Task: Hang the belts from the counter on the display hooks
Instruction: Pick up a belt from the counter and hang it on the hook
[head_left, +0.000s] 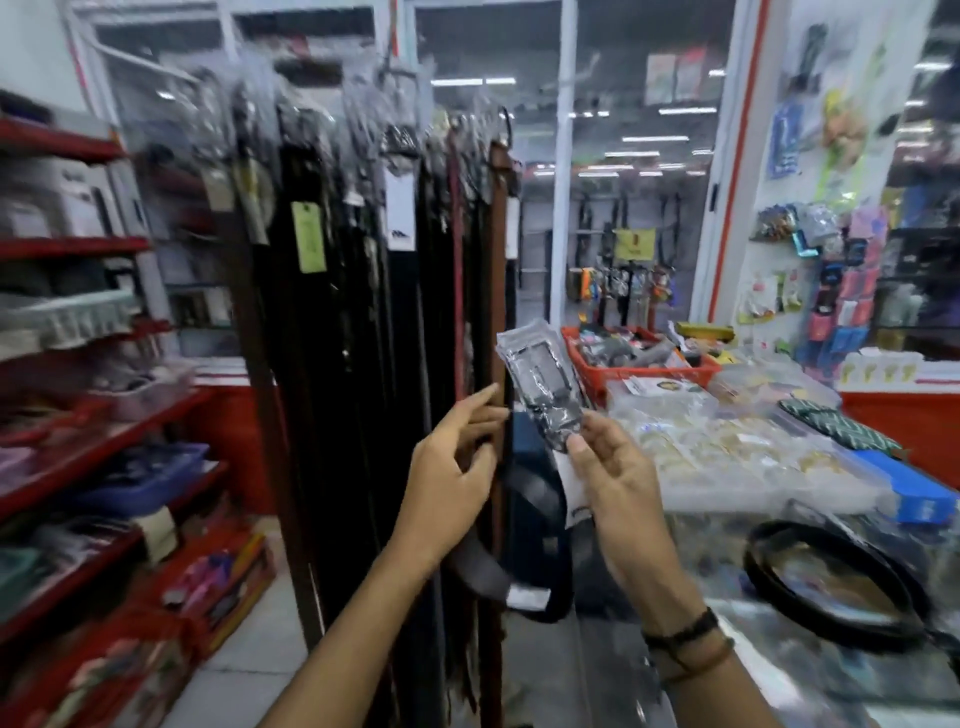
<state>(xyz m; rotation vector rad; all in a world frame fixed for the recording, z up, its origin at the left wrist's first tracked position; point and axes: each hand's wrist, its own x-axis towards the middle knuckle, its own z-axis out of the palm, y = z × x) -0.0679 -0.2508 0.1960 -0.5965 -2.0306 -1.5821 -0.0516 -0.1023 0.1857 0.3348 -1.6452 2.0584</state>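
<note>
My right hand (615, 478) pinches a black belt (540, 525) just below its buckle, which is wrapped in clear plastic (543, 382) and points up. The strap loops down dark between my two forearms, with a white tag on it. My left hand (452, 478) is raised beside the strap, fingers spread and pointing toward the buckle; whether it touches the belt is unclear. Many belts (363, 291) hang from display hooks (395, 124) straight ahead, black and brown. Another coiled black belt (836, 582) lies on the glass counter (779, 670) at the lower right.
Red shelves (93, 447) with boxed goods line the left. On the counter stand an orange basket (639, 371), plastic-wrapped packets (717, 441) and a blue box (914, 493). A white tiled floor strip (260, 639) runs between shelves and belt rack.
</note>
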